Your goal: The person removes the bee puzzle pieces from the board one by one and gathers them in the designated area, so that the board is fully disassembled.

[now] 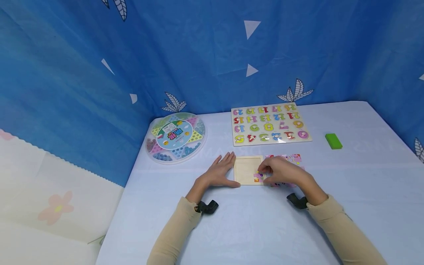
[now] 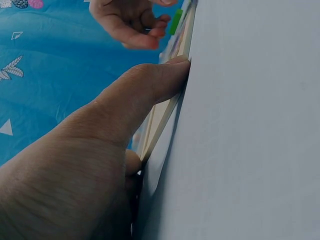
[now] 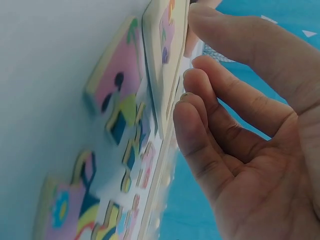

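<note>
A square wooden puzzle tray (image 1: 244, 169) lies before the person, with one pink jigsaw piece (image 1: 258, 177) in its near right corner. Along the tray's left side rests the left hand (image 1: 219, 173), fingers spread and straight. Its thumb (image 2: 170, 77) touches the near edge in the left wrist view. Over the tray's right edge hovers the right hand (image 3: 250, 130), fingers loosely bent, thumb apart, nothing between them. Loose pink puzzle pieces (image 3: 120, 75) lie on the table beside the tray, partly hidden under the right hand in the head view.
Behind the tray lies a wooden number board (image 1: 269, 127). A round Chinese checkers box (image 1: 175, 138) sits at the back left, and a green block (image 1: 333, 141) at the right. A blue curtain (image 1: 215, 55) hangs along the white table's (image 1: 251, 224) far edge.
</note>
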Demonstrator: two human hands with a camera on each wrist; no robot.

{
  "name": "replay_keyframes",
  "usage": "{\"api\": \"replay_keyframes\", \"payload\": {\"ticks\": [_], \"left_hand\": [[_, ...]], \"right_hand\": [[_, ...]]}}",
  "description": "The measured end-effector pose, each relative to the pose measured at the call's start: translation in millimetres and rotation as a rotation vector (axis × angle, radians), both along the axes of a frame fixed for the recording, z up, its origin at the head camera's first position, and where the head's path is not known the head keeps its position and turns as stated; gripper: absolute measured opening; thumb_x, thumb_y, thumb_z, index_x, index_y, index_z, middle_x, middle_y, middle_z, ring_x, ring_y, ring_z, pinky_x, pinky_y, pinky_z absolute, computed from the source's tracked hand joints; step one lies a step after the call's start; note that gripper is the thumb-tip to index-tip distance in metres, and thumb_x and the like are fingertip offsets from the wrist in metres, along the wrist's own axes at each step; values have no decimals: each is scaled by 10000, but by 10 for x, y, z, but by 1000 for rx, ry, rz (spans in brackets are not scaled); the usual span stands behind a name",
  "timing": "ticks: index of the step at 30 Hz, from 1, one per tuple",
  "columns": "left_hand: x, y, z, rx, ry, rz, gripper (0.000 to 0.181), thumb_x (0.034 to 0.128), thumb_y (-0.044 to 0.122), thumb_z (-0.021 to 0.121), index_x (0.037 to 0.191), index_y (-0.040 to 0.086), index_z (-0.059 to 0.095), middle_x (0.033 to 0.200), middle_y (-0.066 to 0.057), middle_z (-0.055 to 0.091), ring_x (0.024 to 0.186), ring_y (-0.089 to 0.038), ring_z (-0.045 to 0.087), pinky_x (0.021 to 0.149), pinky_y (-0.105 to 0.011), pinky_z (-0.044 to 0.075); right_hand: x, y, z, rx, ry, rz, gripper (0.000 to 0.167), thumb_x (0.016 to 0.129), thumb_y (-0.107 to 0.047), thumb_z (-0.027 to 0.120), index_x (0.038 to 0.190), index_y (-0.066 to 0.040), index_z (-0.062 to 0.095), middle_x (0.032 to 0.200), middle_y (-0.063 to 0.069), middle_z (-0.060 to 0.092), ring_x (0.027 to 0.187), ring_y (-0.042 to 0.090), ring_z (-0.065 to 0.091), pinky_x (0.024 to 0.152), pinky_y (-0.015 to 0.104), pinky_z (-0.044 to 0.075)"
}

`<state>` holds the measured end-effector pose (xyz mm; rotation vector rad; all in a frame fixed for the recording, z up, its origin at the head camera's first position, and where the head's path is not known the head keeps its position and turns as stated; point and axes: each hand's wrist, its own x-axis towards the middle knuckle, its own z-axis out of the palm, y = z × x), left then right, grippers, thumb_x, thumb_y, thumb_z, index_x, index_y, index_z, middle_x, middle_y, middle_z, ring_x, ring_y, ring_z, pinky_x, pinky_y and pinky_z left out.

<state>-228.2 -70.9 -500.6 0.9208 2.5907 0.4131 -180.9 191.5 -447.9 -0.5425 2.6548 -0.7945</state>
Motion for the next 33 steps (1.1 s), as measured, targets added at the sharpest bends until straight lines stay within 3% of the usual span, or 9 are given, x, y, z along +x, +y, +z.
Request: {"api": "replay_keyframes", "payload": {"ticks": [14, 33], "left_hand": [[7, -3, -9, -2, -4, -3, 1141, 777, 647, 679, 1572, 116, 56, 1658, 9, -17, 1532, -127, -61, 1258, -386, -42], [3, 5, 2, 2, -4, 5, 1139, 772, 643, 686, 1573, 115, 71, 1659, 11, -6, 1533, -129, -55, 1258, -387, -36]], "right_hand": [[-135, -117, -81, 30, -71, -2, 372, 714, -168, 864, 1036, -64, 710, 868, -6, 636, 773, 143, 533, 696, 238, 492], [-143, -140, -72, 59, -56, -5, 294, 720, -176, 859, 947, -73, 703, 832, 7, 613, 755, 145, 512, 692, 258, 467]]}}
